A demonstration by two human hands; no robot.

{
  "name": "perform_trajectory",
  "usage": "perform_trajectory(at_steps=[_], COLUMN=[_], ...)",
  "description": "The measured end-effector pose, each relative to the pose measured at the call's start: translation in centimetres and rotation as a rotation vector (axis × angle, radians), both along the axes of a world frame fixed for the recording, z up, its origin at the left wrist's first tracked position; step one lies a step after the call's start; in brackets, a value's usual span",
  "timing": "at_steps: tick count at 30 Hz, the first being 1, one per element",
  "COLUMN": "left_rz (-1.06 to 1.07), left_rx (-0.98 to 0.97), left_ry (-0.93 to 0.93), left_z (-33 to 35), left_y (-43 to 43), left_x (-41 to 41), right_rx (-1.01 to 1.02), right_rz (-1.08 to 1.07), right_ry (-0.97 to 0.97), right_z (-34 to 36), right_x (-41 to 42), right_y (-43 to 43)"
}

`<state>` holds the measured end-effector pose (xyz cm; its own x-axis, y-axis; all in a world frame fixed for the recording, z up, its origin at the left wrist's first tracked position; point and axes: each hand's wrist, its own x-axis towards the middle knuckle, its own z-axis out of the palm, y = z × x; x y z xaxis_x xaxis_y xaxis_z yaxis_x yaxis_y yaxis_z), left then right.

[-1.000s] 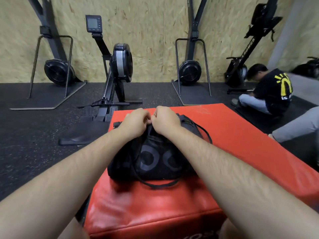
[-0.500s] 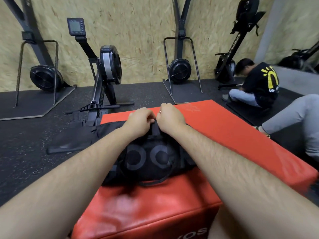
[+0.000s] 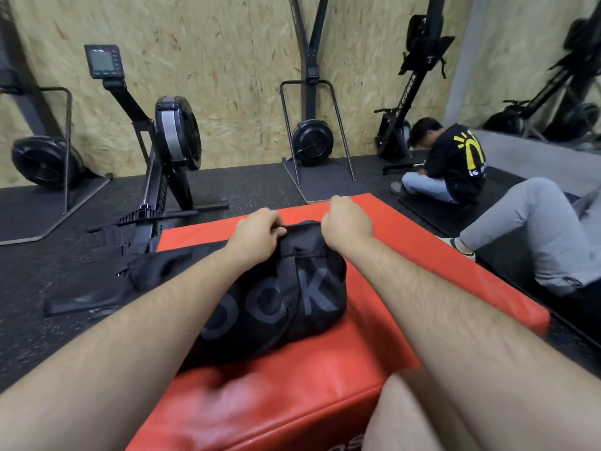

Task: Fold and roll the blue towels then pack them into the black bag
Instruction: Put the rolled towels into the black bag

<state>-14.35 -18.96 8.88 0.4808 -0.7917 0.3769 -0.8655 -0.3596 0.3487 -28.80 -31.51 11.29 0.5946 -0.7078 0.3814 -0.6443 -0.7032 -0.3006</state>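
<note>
Here's the red padded box (image 3: 422, 281) in front of me, its vinyl top flat and its near front face dropping away toward my legs. One thing lies on it: the black bag (image 3: 292, 301), on its side across the left part of the top. Big grey letters show along the side facing me, with a dark strap running up over them. The bag's left end pokes out past the box's left edge, over the floor. The right stretch of the red top is bare vinyl. The box itself stands on the dark speckled rubber floor (image 3: 42, 340). White lettering sits low on the front face, cut off by the frame.
</note>
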Motion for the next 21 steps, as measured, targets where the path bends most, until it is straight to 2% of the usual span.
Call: perform_trajectory(at_steps=[5, 8, 10, 13, 16, 21], left_rz=[0.010, 0.048, 0.086, 0.124, 0.148, 0.177], left_rx=[0.050, 0.043, 0.074, 0.256, 0.435, 0.472], left_ry=[-0.022, -0.026, -0.049, -0.070, -0.092, -0.138], left_z=[1.1, 2.5, 3.9, 6.7, 9.6, 14.1], left_y=[1.0, 2.7, 4.4, 7.3, 9.9, 11.1], left_x=[-0.7, -1.0, -1.0, -1.3, -1.0, 2.8], right_rx=[0.050, -0.048, -0.017, 0.085, -0.049, -0.219], right_rz=[-0.031, 0.021, 0.125, 0.282, 0.326, 0.355], right_ry=[0.037, 0.035, 0.032, 0.256, 0.423, 0.479], right_z=[-0.4, 0.4, 1.6, 4.1, 6.7, 10.9], right_x=[-1.0, -1.1, -1.5, -1.7, -0.8, 3.4], right_y=[0.4, 2.0, 3.2, 5.7, 7.8, 8.6])
